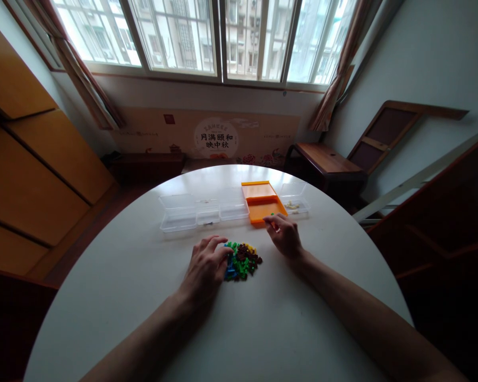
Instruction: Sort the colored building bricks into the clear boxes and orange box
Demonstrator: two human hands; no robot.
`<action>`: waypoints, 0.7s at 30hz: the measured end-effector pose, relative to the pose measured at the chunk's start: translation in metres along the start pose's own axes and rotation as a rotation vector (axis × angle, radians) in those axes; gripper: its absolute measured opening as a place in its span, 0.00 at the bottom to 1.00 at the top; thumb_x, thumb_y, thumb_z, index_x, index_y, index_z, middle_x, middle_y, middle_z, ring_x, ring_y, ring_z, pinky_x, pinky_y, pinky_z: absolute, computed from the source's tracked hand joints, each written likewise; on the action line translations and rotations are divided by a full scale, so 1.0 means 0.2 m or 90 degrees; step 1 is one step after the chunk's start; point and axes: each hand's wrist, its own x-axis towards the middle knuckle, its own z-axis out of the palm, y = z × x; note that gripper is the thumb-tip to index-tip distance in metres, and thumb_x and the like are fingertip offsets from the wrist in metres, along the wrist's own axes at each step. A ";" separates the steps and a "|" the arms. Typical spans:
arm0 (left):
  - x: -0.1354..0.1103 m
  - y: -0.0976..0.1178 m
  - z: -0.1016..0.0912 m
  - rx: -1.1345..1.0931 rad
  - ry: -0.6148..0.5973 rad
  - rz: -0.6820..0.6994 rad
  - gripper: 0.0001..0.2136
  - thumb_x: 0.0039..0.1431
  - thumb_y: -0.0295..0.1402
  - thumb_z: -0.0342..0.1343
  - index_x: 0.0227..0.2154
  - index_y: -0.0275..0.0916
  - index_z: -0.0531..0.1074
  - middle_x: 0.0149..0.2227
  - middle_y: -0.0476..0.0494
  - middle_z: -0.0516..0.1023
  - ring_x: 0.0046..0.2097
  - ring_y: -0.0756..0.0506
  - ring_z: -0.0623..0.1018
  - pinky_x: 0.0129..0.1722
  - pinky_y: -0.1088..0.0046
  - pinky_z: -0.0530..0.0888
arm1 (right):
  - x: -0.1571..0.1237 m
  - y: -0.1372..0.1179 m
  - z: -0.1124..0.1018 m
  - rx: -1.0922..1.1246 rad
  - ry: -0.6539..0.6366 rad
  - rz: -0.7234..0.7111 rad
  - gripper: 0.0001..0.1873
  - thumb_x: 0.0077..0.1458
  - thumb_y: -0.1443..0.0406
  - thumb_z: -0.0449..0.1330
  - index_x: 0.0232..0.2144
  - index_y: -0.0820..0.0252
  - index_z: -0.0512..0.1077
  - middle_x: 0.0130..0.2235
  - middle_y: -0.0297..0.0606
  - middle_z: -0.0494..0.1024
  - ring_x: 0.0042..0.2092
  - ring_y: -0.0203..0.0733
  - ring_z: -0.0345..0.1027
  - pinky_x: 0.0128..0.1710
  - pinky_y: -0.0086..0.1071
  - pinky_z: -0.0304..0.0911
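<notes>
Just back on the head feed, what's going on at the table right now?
A person is at a round white table with a pile of small coloured pieces before them. The left hand rests on the pile's left edge, fingers curled onto it. The right hand is at the front lip of an open orange box and seems to pinch a small piece, though it is hard to tell. Clear boxes stand in a row beside the orange one.

left grip (205, 268): palm down, fingers loosely curled | right grip (286, 236): forward, fingertips pinched
</notes>
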 end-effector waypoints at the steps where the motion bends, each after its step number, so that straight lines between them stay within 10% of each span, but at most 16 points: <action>1: 0.00 0.00 0.00 -0.001 0.002 0.003 0.11 0.56 0.24 0.51 0.38 0.42 0.74 0.50 0.42 0.73 0.55 0.38 0.66 0.52 0.53 0.64 | 0.00 0.00 0.00 0.000 -0.002 -0.001 0.09 0.58 0.66 0.55 0.33 0.59 0.76 0.28 0.35 0.73 0.27 0.36 0.63 0.32 0.29 0.62; 21: 0.00 0.01 -0.02 -0.013 -0.018 0.014 0.14 0.52 0.21 0.49 0.35 0.43 0.75 0.49 0.44 0.73 0.55 0.38 0.66 0.53 0.53 0.63 | -0.01 0.01 0.00 0.010 -0.009 -0.007 0.08 0.58 0.66 0.56 0.32 0.59 0.76 0.29 0.35 0.74 0.27 0.36 0.63 0.32 0.29 0.61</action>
